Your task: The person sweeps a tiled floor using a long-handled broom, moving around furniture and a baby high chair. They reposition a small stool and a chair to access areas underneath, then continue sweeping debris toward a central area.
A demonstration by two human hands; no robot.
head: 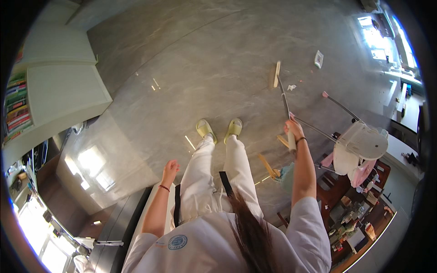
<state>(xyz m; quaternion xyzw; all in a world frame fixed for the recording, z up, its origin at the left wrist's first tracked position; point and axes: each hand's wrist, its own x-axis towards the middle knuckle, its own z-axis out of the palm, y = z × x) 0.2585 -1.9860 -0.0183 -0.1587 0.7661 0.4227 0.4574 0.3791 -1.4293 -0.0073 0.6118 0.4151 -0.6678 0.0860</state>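
My right hand (294,129) is closed around the pale handle of a broom or floor sweeper (283,95), whose long dark shaft runs forward from my fist. Its narrow, light tan head (277,74) rests on the grey floor. Just right of that head lies a small crumpled white scrap (291,87). Farther off to the right is a flat white packet or card (319,59) with a dark patch. My left hand (170,169) hangs beside my left leg, fingers loosely curled, holding nothing visible.
A white and pink high chair (362,143) stands at the right with splayed metal legs. Near my right side are wooden legs (267,165) and a teal item (287,175). A cluttered wooden table (379,221) is behind it. A white cabinet (65,88) with books fills the left.
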